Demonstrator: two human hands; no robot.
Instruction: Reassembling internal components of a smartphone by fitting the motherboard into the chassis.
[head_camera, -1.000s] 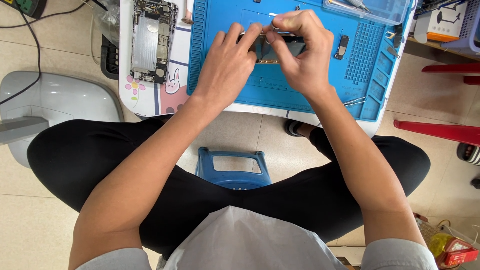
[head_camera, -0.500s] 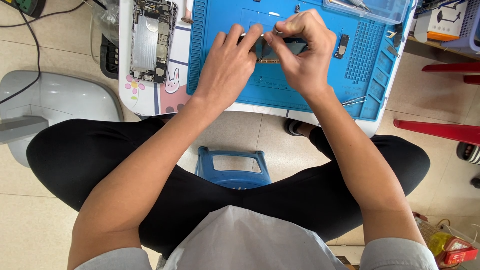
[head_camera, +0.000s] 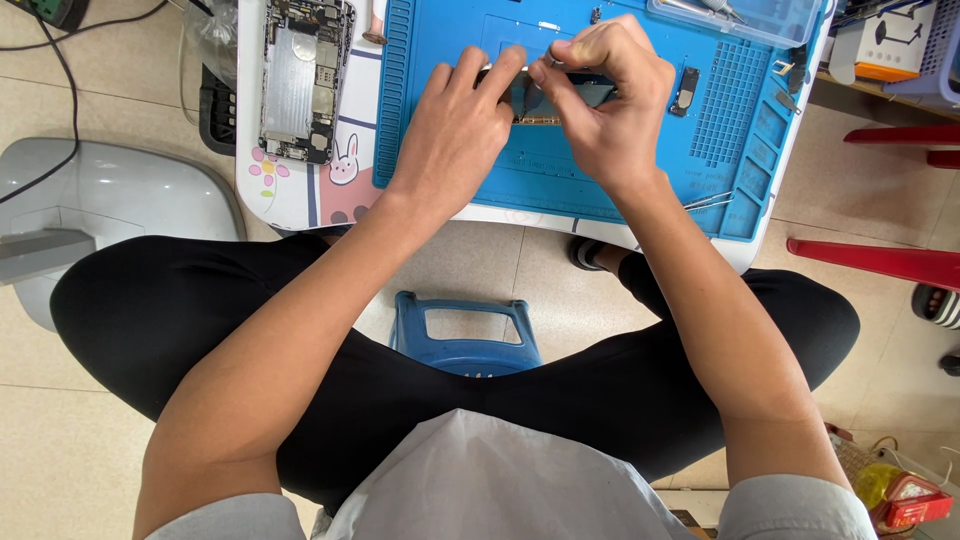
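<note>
We note a bright blue mat (head_camera: 455, 40) with a grid of small square pockets on its right part. The surface (head_camera: 290, 195) under it is white, printed with a pink flower and a small rabbit figure. The opened phone (head_camera: 303, 80) shows silver metal and dark parts. The part (head_camera: 560, 95) at the hands is dark with a gold edge. The stool (head_camera: 465, 335) is blue, the trousers (head_camera: 170, 310) black, the shirt (head_camera: 490, 480) pale grey, the floor (head_camera: 60, 460) beige tile.

A matt blue rubbery mat (head_camera: 600, 190), a bare-metal opened phone (head_camera: 303, 80), and a glossy blue plastic stool (head_camera: 465, 335).
</note>
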